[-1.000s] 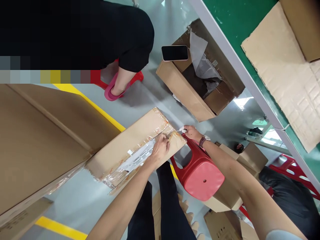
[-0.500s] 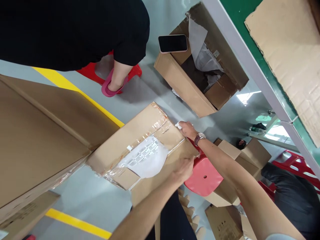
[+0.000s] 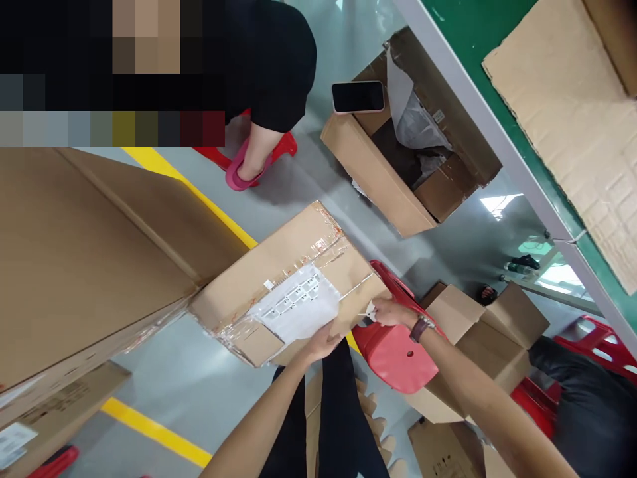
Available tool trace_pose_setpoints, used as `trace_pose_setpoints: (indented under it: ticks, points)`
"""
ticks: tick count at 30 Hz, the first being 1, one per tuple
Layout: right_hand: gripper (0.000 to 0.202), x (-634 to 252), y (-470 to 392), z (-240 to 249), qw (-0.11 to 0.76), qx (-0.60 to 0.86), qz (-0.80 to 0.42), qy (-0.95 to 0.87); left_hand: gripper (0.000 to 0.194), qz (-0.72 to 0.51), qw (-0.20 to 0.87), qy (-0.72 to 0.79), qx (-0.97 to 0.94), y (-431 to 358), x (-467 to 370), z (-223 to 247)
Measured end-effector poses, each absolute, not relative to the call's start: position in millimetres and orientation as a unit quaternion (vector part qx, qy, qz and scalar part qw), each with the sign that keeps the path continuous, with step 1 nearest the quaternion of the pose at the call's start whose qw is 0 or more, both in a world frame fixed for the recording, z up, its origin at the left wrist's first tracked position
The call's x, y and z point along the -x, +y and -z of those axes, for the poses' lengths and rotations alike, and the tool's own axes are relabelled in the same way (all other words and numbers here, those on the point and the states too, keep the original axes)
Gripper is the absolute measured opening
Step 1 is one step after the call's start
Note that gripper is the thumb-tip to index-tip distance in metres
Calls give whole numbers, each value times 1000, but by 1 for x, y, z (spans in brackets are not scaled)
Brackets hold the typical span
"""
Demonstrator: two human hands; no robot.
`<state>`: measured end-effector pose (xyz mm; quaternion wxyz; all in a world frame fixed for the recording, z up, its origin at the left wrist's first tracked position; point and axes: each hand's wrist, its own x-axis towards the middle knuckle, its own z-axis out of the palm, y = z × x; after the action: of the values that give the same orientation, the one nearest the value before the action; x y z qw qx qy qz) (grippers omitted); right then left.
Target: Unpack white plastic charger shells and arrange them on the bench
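An opened cardboard carton (image 3: pixel 279 259) lies in front of me, tilted across the view. White sheeting (image 3: pixel 318 312) and a row of white moulded parts (image 3: pixel 293 295) show in its opening. At the near edge, my left hand (image 3: pixel 322 342) has its fingers closed on a carton flap (image 3: pixel 293 352). My right hand (image 3: pixel 391 312), with a watch at the wrist, is closed around a small white tool (image 3: pixel 371 310) with a thin tip; its exact kind is unclear. That hand is beside the carton's right corner, above a red stool (image 3: pixel 398 358).
Another open carton (image 3: pixel 378 179) with a phone (image 3: pixel 358 97) on its edge stands ahead. A big carton (image 3: pixel 89 265) fills the left. A seated person's foot in a pink shoe (image 3: pixel 243 169) is near. A green-topped table (image 3: pixel 478 33) and more boxes (image 3: pixel 478 332) are to the right.
My right hand has come back toward me from the carton's far corner with the white tool. My left hand has moved left along the near edge, and the near flap sits folded closer in.
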<state>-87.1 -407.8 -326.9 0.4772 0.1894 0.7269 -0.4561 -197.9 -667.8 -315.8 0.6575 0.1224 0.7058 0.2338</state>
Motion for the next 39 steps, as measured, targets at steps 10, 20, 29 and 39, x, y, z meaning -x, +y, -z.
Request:
trace_pose_setpoints:
  ticks: [10, 20, 29, 39]
  points:
    - [18, 103, -474, 378, 357, -162, 484, 782, 73, -336, 534, 775, 33, -748, 314, 277]
    - [27, 125, -498, 310, 186, -389, 683, 589, 63, -209, 143, 947, -200, -764, 366, 260]
    - [25, 247, -564, 342, 14, -557, 725, 406, 31, -205, 342, 901, -171, -661, 390, 299]
    - [25, 234, -562, 352, 0, -616, 712, 337, 17, -283, 400, 866, -104, -642, 335, 344]
